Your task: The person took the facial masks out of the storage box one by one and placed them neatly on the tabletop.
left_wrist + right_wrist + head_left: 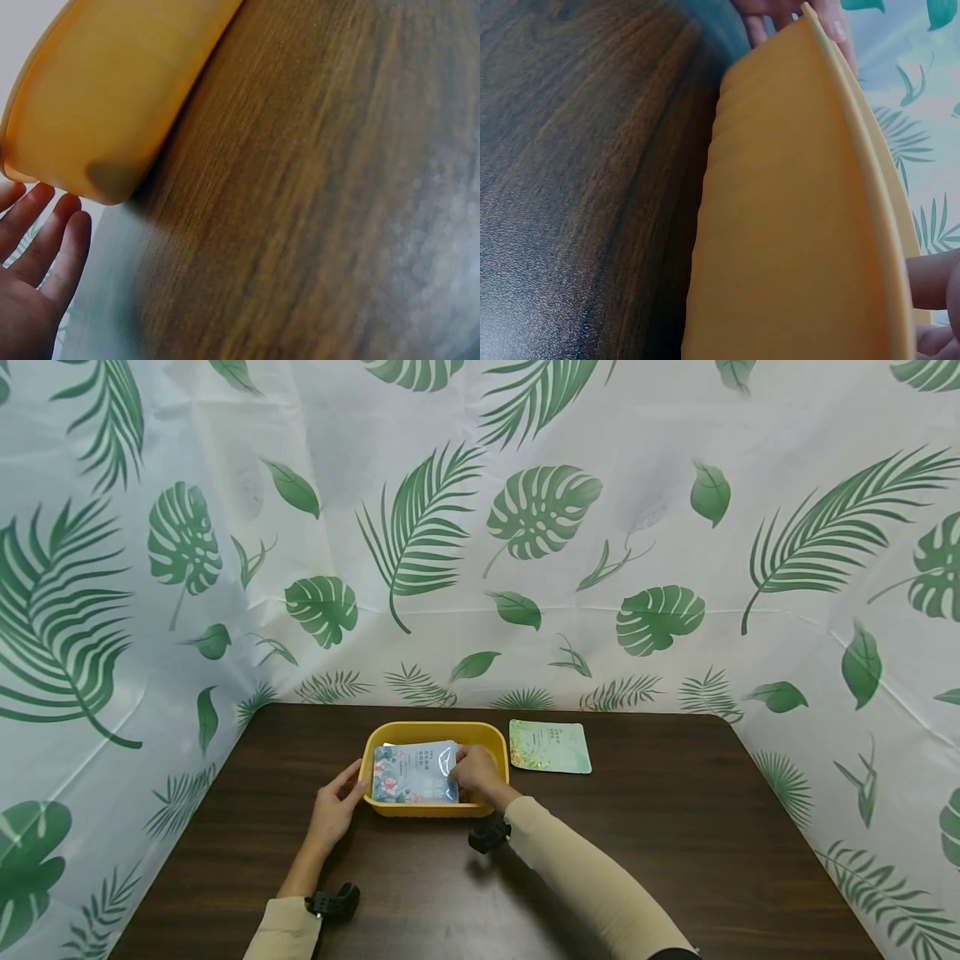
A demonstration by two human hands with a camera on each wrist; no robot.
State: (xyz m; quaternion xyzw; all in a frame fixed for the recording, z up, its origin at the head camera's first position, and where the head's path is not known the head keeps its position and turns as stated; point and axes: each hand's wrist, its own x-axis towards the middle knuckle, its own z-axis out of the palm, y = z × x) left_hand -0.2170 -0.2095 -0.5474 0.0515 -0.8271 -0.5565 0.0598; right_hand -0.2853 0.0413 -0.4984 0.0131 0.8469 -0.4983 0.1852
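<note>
A yellow plastic basket (427, 811) stands on the table, with a blue floral sheet mask packet (417, 772) lying face up in its left and middle part. My right hand (478, 770) reaches in over the front rim and pinches the packet's right edge; the fingertips are partly hidden. In the right wrist view, some fingers (934, 283) show just behind the rim. Against the basket's left end rests my left hand (335, 806), fingers extended along the outer wall. The left wrist view shows these fingers (64, 244) spread and fairly straight at the basket's end.
To the right of the basket, near the table's back edge, lies a green packet (551, 747) flat on the dark wooden table (420, 893). A white leaf-print sheet (465, 552) hangs behind and on both sides. A pale edge shows under the blue packet.
</note>
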